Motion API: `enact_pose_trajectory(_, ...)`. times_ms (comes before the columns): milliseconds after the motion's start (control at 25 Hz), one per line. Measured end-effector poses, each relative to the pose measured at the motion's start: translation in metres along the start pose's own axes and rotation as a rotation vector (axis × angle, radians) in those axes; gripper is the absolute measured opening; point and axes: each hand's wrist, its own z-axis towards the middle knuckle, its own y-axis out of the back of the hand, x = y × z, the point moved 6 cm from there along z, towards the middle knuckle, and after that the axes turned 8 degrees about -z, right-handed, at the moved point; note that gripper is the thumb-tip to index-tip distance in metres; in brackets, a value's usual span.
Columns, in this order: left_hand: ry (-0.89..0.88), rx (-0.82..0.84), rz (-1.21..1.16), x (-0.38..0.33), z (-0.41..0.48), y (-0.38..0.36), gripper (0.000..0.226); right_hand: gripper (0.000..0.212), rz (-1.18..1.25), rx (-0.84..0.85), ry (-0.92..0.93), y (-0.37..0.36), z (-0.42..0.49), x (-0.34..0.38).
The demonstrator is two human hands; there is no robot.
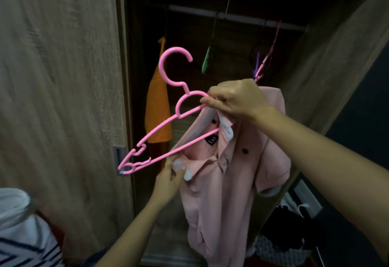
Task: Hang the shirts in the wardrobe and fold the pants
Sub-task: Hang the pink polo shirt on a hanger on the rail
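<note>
- Our right hand pinches the hanger and shirt collar together, held before the wardrobe.
- Our left hand pinches the collar; only 1 hanger arm is inside.
- A loose pinch could drop the shirt.

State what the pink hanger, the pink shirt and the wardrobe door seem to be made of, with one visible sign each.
Pink hanger: likely moulded plastic; smooth, glossy, even colour.
Pink shirt: soft cloth, weave unclear; matte, hangs in folds.
Wardrobe door: wood or wood-look laminate; pale grain, matte.
</note>
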Motion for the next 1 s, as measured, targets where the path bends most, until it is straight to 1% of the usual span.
enact_pose_trajectory(40,-0.047,-0.085,-0.034,-0.011,0.006,0.013,0.045,0.045,-0.013,-0.001,-0.003,0.0,-0.005,-0.005)
enact_pose_trajectory(80,-0.114,-0.171,-0.007,-0.022,0.011,0.026,0.049,0.05,-0.035,-0.007,-0.011,0.0,-0.011,-0.01)
enact_pose_trajectory(120,-0.16,-0.199,0.038,-0.03,0.014,0.036,0.055,0.055,-0.056,-0.017,-0.023,-0.001,-0.018,-0.015)
enact_pose_trajectory(200,-0.175,-0.153,0.14,-0.037,0.019,0.045,0.058,0.061,-0.061,-0.016,-0.054,-0.005,-0.031,-0.028)
enact_pose_trajectory(240,-0.149,-0.133,0.166,-0.038,0.022,0.05,0.053,0.062,-0.043,0.003,-0.071,-0.01,-0.038,-0.034)
enact_pose_trajectory(360,-0.071,-0.117,0.181,-0.038,0.026,0.07,0.023,0.063,-0.01,0.033,-0.091,-0.023,-0.063,-0.049)
enact_pose_trajectory(400,-0.058,-0.104,0.164,-0.039,0.027,0.077,0.021,0.063,0.0,0.036,-0.086,-0.027,-0.073,-0.053)
enact_pose_trajectory(520,-0.06,-0.063,0.109,-0.044,0.029,0.091,0.035,0.066,0.051,0.035,-0.053,-0.036,-0.1,-0.055)
enact_pose_trajectory(560,-0.07,-0.075,0.114,-0.049,0.028,0.093,0.035,0.065,0.054,0.029,-0.043,-0.037,-0.107,-0.054)
enact_pose_trajectory(640,-0.084,-0.143,0.157,-0.059,0.028,0.096,0.025,0.065,0.047,0.031,-0.033,-0.041,-0.118,-0.053)
enact_pose_trajectory(680,-0.104,-0.194,0.218,-0.065,0.027,0.098,0.021,0.064,0.037,0.035,-0.031,-0.042,-0.123,-0.053)
enact_pose_trajectory(800,-0.227,-0.292,0.443,-0.085,0.022,0.1,0.022,0.062,0.003,0.043,-0.024,-0.044,-0.127,-0.052)
enact_pose_trajectory(880,-0.308,-0.341,0.497,-0.102,0.02,0.1,0.021,0.057,-0.011,0.089,-0.028,-0.043,-0.121,-0.046)
enact_pose_trajectory(960,-0.367,-0.377,0.529,-0.12,0.023,0.097,0.02,0.054,-0.028,0.139,-0.089,-0.043,-0.113,-0.041)
enact_pose_trajectory(1000,-0.387,-0.393,0.564,-0.131,0.025,0.091,0.019,0.054,-0.017,0.167,-0.175,-0.044,-0.108,-0.041)
